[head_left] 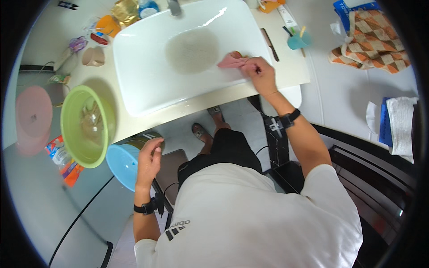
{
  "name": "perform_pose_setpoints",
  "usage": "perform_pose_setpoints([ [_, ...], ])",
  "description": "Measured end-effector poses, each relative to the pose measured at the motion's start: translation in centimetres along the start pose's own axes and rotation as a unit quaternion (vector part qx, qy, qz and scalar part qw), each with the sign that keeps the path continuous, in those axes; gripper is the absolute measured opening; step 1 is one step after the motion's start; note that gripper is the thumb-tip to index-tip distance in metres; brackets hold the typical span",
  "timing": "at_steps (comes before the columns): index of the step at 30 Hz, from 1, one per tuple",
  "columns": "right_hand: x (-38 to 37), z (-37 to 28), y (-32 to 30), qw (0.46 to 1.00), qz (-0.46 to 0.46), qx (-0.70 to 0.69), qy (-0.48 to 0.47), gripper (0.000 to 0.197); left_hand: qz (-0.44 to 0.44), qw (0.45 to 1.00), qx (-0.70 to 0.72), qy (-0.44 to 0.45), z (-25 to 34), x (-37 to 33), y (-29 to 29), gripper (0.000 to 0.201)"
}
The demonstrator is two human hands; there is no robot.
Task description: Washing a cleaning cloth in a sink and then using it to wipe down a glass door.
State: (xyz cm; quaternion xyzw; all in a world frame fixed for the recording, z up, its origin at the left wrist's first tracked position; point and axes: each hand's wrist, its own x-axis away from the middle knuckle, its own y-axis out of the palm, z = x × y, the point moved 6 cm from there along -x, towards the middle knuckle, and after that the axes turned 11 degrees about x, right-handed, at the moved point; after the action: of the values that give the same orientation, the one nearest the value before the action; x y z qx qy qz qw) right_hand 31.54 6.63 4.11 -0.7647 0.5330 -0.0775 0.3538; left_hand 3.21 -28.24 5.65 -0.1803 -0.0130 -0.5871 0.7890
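A white sink (143, 78) holds some cloudy water (192, 51). At its right inner side my right hand (261, 77) is closed on a crumpled pink cloth (231, 61), which hangs toward the water. A small yellowish patch shows behind the cloth; I cannot make out what it is. My left hand (149, 160) is held low, in front of the counter and beside a light blue basin (119, 163). Its fingers are stretched out with nothing in them. Both wrists wear black straps.
Left of the sink, a green basin (67, 123) contains water and pale items. A beige cup (93, 56) and orange container (108, 26) stand behind it. Right of the sink lie a dark-handled knife (270, 45) and a teal cup (298, 41); a checked cloth (375, 40) is farther right.
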Motion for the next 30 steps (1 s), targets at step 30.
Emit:
perform_pose_setpoints([
  [30,-11.4,1.3,21.3,0.905,-0.407,0.072,0.102,0.032,0.078,0.988,0.114,-0.07,-0.5,-25.6,5.3,0.039],
])
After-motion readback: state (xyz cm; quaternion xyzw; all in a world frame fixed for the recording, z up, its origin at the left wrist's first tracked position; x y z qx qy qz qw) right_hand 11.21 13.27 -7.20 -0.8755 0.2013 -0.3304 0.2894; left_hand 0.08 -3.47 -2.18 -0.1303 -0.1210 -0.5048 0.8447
